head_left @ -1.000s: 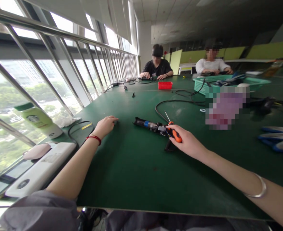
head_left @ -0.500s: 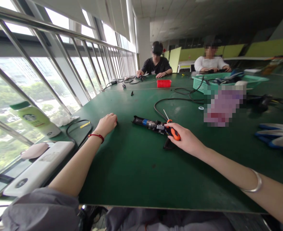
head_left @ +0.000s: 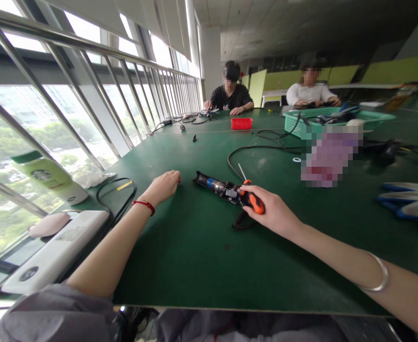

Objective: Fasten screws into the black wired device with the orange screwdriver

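My right hand [head_left: 271, 211] is closed around a screwdriver [head_left: 257, 203] with an orange and black handle, its thin metal shaft pointing up and away. The same hand also grips the rear end of a black tubular appliance [head_left: 214, 186] with a blue band and bare inner parts. A black curved piece [head_left: 242, 221] hangs below that end, close to the table. My left hand [head_left: 163, 185] is curled just left of the appliance's front end, apart from it. Its fingertips face away, so whatever they may hold is hidden.
The green table [head_left: 180, 266] carries a red box [head_left: 241, 124], a teal basket [head_left: 296, 124], gloves [head_left: 406, 199] and a black cable [head_left: 251, 148]. At left are a bottle [head_left: 48, 176] and a white power bank [head_left: 57, 254] beside the railing [head_left: 123, 66]. Two people sit across the table.
My left hand has moved slightly right, toward the appliance. My right hand has shifted a little left with the screwdriver and appliance, and the black curved piece has swung left and lower.
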Available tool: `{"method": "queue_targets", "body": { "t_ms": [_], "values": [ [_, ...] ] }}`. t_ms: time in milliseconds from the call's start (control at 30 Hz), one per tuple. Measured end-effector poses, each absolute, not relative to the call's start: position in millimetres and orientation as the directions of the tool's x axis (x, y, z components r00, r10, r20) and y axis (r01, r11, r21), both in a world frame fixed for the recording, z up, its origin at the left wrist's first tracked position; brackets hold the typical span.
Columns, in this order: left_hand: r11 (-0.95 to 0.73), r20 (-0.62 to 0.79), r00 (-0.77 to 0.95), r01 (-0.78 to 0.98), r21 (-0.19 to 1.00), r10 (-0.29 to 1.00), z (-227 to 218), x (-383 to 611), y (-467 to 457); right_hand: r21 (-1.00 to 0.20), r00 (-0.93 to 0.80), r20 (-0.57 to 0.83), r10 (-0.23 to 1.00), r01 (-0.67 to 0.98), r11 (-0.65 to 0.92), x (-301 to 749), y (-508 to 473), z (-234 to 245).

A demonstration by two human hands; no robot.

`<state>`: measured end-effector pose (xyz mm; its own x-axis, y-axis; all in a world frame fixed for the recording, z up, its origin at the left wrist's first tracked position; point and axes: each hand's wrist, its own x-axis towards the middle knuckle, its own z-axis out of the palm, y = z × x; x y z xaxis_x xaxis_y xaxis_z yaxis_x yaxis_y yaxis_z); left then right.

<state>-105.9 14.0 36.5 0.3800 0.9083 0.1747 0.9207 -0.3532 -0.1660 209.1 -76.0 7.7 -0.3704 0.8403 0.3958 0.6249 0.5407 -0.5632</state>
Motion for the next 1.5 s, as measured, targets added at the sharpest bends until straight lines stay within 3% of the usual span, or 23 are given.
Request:
{"method": "queue_targets", "body": {
  "t_ms": [133,233,367,700,900,1100,1233,1367,1500],
  "values": [
    [-0.396,0.421,0.365,0.918,-0.014,0.830,54,-71,-12,-0.559,-0.464,0.419,0.781,0.546,0.624,207,-80,9],
    [-0.542,0.522,0.497,0.837,-0.076,0.694,61,-36,-37,-0.540,-0.532,0.418,0.737,0.506,0.672,206,-82,10],
    [-0.648,0.478,0.647,0.737,-0.192,0.593,55,-18,-53,-0.493,-0.584,0.394,0.710,0.517,0.699,205,-84,10],
    [-0.691,0.452,0.670,0.707,-0.149,0.588,39,-22,-47,-0.486,-0.589,0.372,0.717,0.535,0.692,205,-82,10],
    [-0.669,0.398,0.734,0.673,-0.315,0.550,35,-20,-47,-0.469,-0.592,0.378,0.711,0.540,0.699,205,-82,9],
    [-0.638,0.367,0.830,0.557,-0.531,0.420,36,-17,-48,-0.460,-0.596,0.393,0.700,0.532,0.711,205,-81,7],
    [-0.627,0.343,0.858,0.514,-0.585,0.383,37,-13,-53,-0.458,-0.595,0.394,0.701,0.534,0.711,206,-80,5],
    [-0.656,0.340,0.847,0.532,-0.535,0.409,35,-12,-54,-0.459,-0.600,0.396,0.695,0.527,0.716,206,-79,5],
    [-0.698,0.382,0.754,0.649,-0.302,0.535,33,-16,-49,-0.464,-0.598,0.380,0.706,0.536,0.705,206,-80,6]
  ]
}}
